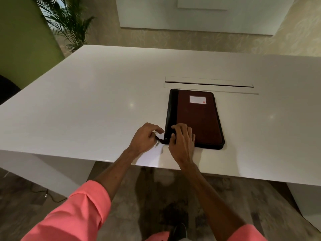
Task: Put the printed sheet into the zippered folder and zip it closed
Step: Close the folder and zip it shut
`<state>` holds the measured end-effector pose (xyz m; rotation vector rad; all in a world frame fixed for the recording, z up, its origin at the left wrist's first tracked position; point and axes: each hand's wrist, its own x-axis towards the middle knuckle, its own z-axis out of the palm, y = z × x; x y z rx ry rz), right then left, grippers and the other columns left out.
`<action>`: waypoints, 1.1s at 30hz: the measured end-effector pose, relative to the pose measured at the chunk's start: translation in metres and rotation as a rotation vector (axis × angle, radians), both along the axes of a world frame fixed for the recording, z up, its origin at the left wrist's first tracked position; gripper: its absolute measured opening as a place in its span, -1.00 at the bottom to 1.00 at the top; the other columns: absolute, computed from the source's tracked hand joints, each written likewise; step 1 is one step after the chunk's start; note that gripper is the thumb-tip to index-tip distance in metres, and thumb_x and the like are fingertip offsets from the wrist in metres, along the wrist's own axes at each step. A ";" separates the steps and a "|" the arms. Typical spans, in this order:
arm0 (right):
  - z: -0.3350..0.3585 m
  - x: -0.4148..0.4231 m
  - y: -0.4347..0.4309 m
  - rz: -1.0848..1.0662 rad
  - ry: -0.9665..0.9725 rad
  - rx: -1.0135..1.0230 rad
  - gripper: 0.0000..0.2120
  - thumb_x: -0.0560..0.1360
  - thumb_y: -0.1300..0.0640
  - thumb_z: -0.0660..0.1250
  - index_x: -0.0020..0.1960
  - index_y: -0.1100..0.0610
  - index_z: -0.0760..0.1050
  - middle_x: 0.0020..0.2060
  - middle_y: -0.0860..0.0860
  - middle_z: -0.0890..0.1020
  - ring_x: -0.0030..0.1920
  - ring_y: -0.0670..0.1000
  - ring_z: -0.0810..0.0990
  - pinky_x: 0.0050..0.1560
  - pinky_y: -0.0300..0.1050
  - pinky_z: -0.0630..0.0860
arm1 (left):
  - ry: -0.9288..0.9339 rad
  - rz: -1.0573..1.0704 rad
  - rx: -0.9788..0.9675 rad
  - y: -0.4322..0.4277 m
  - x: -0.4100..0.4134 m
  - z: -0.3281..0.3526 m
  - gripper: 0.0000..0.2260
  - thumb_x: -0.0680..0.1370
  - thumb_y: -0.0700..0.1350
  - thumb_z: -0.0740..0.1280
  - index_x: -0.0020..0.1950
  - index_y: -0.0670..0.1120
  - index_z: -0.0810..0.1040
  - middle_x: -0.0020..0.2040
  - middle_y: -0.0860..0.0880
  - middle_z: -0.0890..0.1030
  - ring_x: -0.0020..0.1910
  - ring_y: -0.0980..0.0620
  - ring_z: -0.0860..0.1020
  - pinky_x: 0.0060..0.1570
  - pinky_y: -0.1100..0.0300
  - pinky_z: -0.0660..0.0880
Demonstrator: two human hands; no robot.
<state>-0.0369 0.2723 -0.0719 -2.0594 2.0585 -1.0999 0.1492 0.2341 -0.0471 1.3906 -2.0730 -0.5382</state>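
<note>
A dark reddish-brown zippered folder with a black spine strip and black zip edging (196, 119) lies closed and flat on the white glossy table (86, 101), its long side running away from the person and its far end just beside a long narrow cable slot (208, 84) set into the tabletop. A small white label with a red corner mark (198, 99) sits near the folder's far end. The right hand (182, 139) rests palm down on the folder's near left corner, fingers spread and pressing on the cover, thumb against the black spine; it clasps nothing. The left hand (145, 138) is just beside that same corner, off the folder's left edge, its fingers curled and pinched on the short black zipper tab (160, 140) that sticks out from the corner; a small silver pull (156, 144) dangles below the tab over the table. The printed sheet cannot be seen, and whether it lies inside the folder cannot be told. Both forearms come out of rolled-up coral-pink sleeves (83, 211). A potted palm (69, 23) stands beyond the far left corner of the table
</note>
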 end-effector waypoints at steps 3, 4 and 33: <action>-0.001 0.012 0.013 0.018 0.035 -0.012 -0.91 0.56 0.15 0.36 0.06 0.04 0.57 -0.01 -0.04 0.61 -0.01 0.00 0.57 -0.02 0.00 0.54 | -0.057 -0.027 0.016 0.011 0.009 -0.003 -0.63 0.52 -0.38 0.34 0.19 -0.05 0.77 0.13 0.03 0.77 0.20 0.01 0.62 0.25 0.04 0.61; -0.001 0.015 0.016 0.030 0.032 0.006 -0.98 0.57 0.11 0.35 -0.01 0.03 0.56 -0.10 -0.06 0.61 -0.10 -0.02 0.57 -0.08 0.00 0.56 | -0.081 -0.038 0.024 0.013 0.011 -0.004 -0.65 0.53 -0.35 0.36 0.19 -0.04 0.77 0.11 0.04 0.77 0.18 0.02 0.62 0.22 0.04 0.61; -0.008 0.052 0.027 -0.094 -0.196 0.271 -0.87 0.60 0.03 0.44 -0.03 0.09 0.61 -0.01 -0.02 0.65 -0.04 0.06 0.66 0.18 0.15 0.58 | -0.077 -0.064 -0.002 0.023 0.019 -0.010 -0.82 0.71 -0.16 0.36 0.19 -0.12 0.76 0.13 -0.08 0.77 0.18 -0.08 0.63 0.20 0.06 0.57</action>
